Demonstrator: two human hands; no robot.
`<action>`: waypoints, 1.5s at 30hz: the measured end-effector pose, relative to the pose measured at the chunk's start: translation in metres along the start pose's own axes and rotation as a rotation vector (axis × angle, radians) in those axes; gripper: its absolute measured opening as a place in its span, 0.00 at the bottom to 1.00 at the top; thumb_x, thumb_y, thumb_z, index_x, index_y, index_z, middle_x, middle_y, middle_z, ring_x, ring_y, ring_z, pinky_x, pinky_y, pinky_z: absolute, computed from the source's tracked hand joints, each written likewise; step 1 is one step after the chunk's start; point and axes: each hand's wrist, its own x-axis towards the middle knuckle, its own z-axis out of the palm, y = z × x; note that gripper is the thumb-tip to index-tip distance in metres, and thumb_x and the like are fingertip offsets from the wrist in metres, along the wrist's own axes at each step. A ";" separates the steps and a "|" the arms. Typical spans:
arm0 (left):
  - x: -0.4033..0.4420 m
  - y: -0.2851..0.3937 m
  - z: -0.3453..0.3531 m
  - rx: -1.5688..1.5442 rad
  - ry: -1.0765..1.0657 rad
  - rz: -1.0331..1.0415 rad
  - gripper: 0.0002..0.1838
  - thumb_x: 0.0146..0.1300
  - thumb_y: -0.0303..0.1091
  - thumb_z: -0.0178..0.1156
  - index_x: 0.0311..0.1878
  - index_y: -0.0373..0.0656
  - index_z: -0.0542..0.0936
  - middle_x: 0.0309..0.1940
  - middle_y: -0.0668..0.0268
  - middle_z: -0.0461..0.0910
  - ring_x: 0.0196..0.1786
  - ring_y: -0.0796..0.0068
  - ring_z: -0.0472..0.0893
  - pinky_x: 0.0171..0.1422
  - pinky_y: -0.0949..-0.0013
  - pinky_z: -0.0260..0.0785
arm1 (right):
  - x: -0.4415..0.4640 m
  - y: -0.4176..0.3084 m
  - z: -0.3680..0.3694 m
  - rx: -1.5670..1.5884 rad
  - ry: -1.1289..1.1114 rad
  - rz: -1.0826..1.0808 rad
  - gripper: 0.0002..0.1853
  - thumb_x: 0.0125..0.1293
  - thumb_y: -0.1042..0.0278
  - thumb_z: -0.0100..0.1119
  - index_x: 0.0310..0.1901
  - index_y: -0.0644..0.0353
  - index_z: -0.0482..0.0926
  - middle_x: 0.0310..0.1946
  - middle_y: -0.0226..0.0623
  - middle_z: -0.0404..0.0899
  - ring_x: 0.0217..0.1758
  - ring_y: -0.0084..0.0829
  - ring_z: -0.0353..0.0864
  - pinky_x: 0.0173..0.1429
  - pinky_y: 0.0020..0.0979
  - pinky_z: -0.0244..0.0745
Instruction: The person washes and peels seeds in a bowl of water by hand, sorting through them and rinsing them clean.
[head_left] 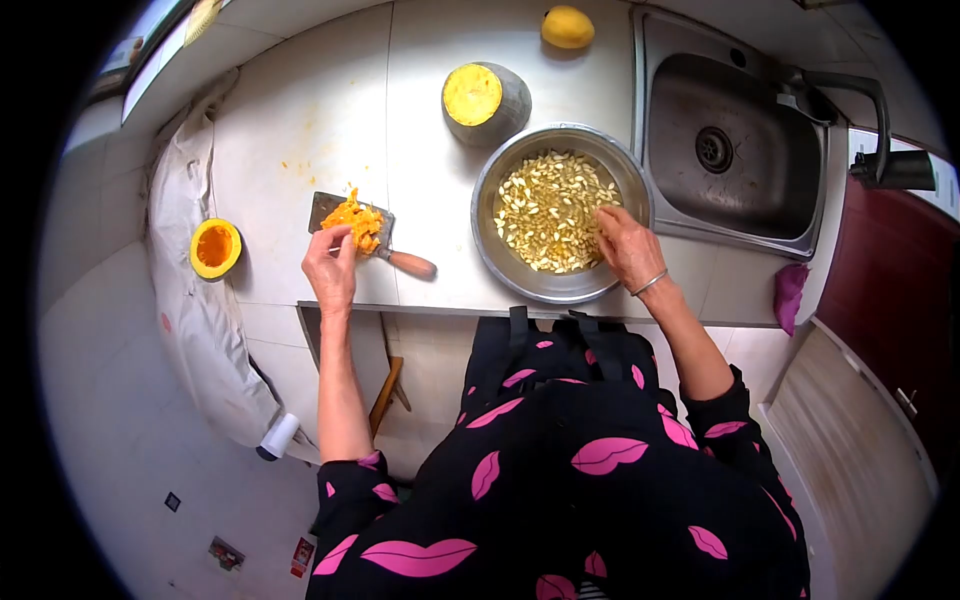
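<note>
A steel basin (482, 225) holds water with many pale pumpkin seeds (550, 215) floating in it. My right hand (630, 247) is over the basin's right side, fingers curled together near the seeds; what they hold, if anything, is hidden. To the left, a cleaver (412, 264) lies flat on the counter, its wooden handle pointing right. Orange pumpkin pulp (358, 222) is heaped on its blade. My left hand (331, 268) is at the near side of the blade, thumb and fingers drawn together beside the pulp. Whatever is between those fingertips cannot be made out.
Behind the basin stands a cut dark-skinned pumpkin (505, 105), and farther back a yellow fruit (568, 28). A hollowed pumpkin piece (232, 240) sits at the left. The sink (740, 150) with its faucet (880, 110) is to the right. A purple cloth (790, 295) hangs at the counter's edge.
</note>
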 end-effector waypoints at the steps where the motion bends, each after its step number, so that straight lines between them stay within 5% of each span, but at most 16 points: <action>1: 0.001 -0.011 -0.003 0.106 -0.025 0.005 0.08 0.61 0.23 0.60 0.43 0.37 0.82 0.34 0.61 0.80 0.36 0.67 0.82 0.43 0.68 0.75 | 0.002 0.001 0.000 -0.023 -0.032 -0.014 0.12 0.60 0.70 0.59 0.46 0.59 0.78 0.47 0.43 0.78 0.40 0.48 0.82 0.45 0.42 0.79; 4: 0.000 -0.028 -0.009 0.388 -0.117 -0.007 0.07 0.61 0.24 0.59 0.43 0.38 0.81 0.40 0.60 0.77 0.43 0.57 0.79 0.47 0.61 0.72 | 0.005 0.000 0.004 -0.097 -0.145 -0.042 0.06 0.59 0.70 0.57 0.38 0.60 0.76 0.39 0.44 0.78 0.38 0.48 0.82 0.43 0.44 0.79; 9: -0.002 -0.028 -0.014 0.367 -0.064 0.022 0.08 0.58 0.24 0.62 0.42 0.40 0.82 0.40 0.60 0.76 0.41 0.61 0.79 0.45 0.64 0.72 | 0.004 -0.012 0.039 -0.067 -0.209 -0.106 0.04 0.59 0.68 0.56 0.34 0.57 0.76 0.32 0.43 0.78 0.31 0.47 0.82 0.37 0.47 0.78; 14: 0.001 -0.011 -0.014 0.327 -0.065 -0.019 0.10 0.57 0.22 0.63 0.43 0.41 0.82 0.38 0.62 0.75 0.35 0.66 0.76 0.43 0.66 0.72 | 0.009 -0.011 0.069 -0.270 -0.353 -0.124 0.06 0.61 0.66 0.58 0.35 0.55 0.82 0.30 0.40 0.80 0.29 0.40 0.83 0.35 0.39 0.78; 17: 0.002 0.005 -0.012 0.229 -0.019 0.021 0.11 0.57 0.21 0.62 0.44 0.40 0.82 0.37 0.64 0.76 0.33 0.71 0.75 0.39 0.68 0.72 | 0.006 -0.003 0.059 0.420 -0.365 0.198 0.09 0.60 0.68 0.59 0.40 0.57 0.85 0.38 0.47 0.83 0.33 0.38 0.85 0.39 0.36 0.80; 21: -0.006 0.041 0.010 -0.038 -0.026 0.085 0.11 0.58 0.20 0.61 0.44 0.40 0.82 0.35 0.66 0.77 0.32 0.77 0.74 0.35 0.72 0.70 | 0.010 -0.012 0.028 1.223 -0.550 0.545 0.18 0.72 0.61 0.53 0.53 0.67 0.78 0.46 0.39 0.82 0.45 0.26 0.84 0.47 0.26 0.81; 22: -0.010 0.050 0.019 -0.104 -0.038 0.125 0.11 0.58 0.20 0.61 0.44 0.40 0.82 0.35 0.66 0.77 0.32 0.78 0.74 0.34 0.73 0.70 | 0.009 -0.008 0.026 1.271 -0.614 0.546 0.23 0.75 0.57 0.46 0.60 0.68 0.71 0.52 0.45 0.79 0.52 0.32 0.82 0.53 0.30 0.81; 26: -0.041 0.127 0.072 -0.284 -0.355 0.205 0.11 0.56 0.21 0.64 0.43 0.41 0.84 0.35 0.66 0.79 0.30 0.80 0.75 0.32 0.78 0.69 | 0.010 -0.020 0.010 1.461 -0.614 0.574 0.28 0.77 0.53 0.37 0.64 0.72 0.65 0.57 0.53 0.75 0.59 0.41 0.78 0.57 0.38 0.79; 32: -0.066 0.170 0.107 -0.210 -0.483 0.361 0.12 0.52 0.25 0.67 0.42 0.41 0.82 0.32 0.62 0.77 0.35 0.63 0.79 0.39 0.65 0.73 | 0.009 -0.031 0.003 1.562 -0.597 0.549 0.30 0.77 0.48 0.36 0.66 0.69 0.64 0.57 0.51 0.75 0.59 0.38 0.78 0.58 0.37 0.79; 38: -0.067 0.162 0.123 -0.134 -0.441 0.531 0.09 0.53 0.25 0.65 0.39 0.39 0.82 0.31 0.61 0.75 0.35 0.62 0.78 0.40 0.63 0.72 | 0.008 -0.029 0.008 1.542 -0.580 0.535 0.32 0.76 0.46 0.36 0.68 0.67 0.62 0.57 0.50 0.75 0.59 0.38 0.78 0.56 0.38 0.81; 45: -0.060 0.146 0.130 -0.787 -0.613 -0.244 0.06 0.62 0.25 0.64 0.41 0.35 0.81 0.33 0.65 0.83 0.32 0.79 0.81 0.38 0.75 0.74 | 0.012 -0.024 0.001 1.475 -0.549 0.543 0.26 0.76 0.52 0.41 0.65 0.65 0.67 0.54 0.47 0.77 0.53 0.35 0.82 0.52 0.33 0.83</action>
